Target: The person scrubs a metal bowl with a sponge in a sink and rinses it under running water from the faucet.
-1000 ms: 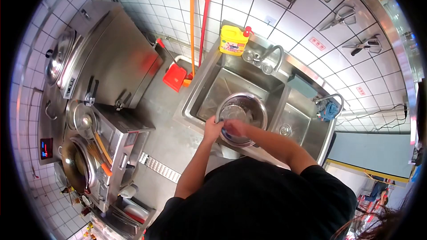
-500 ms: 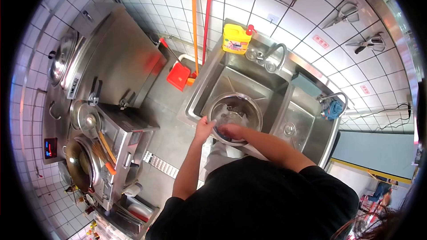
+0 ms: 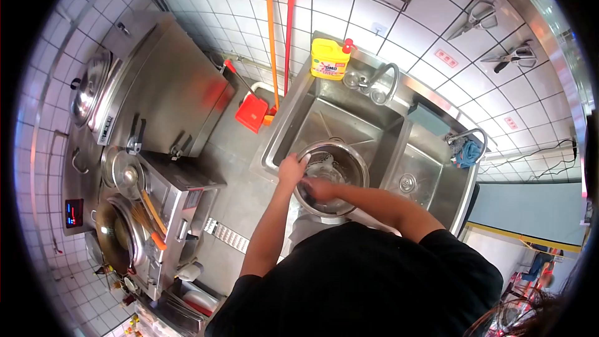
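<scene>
A round stainless steel basin (image 3: 357,168) rests at the near side of the left sink bowl (image 3: 324,112), with a little foamy water inside it. My left hand (image 3: 291,168) is closed on the basin's left rim, thumb over the edge. Down inside the basin, my right hand (image 3: 321,189) presses against the near left wall with its fingers curled. Something small and dark shows at its fingertips, too hidden and blurred to name.
A yellow detergent jug (image 3: 329,59) with a red cap stands behind the sink near the faucet (image 3: 390,75). A blue cloth (image 3: 466,152) hangs by the second faucet. On the left are a red dustpan (image 3: 251,112) and a wok (image 3: 112,234) on the stove.
The basin has shifted slightly toward my body. My left hand has moved along with the rim, to a spot farther up its left side. Inside, my right hand has changed position along the wall.
</scene>
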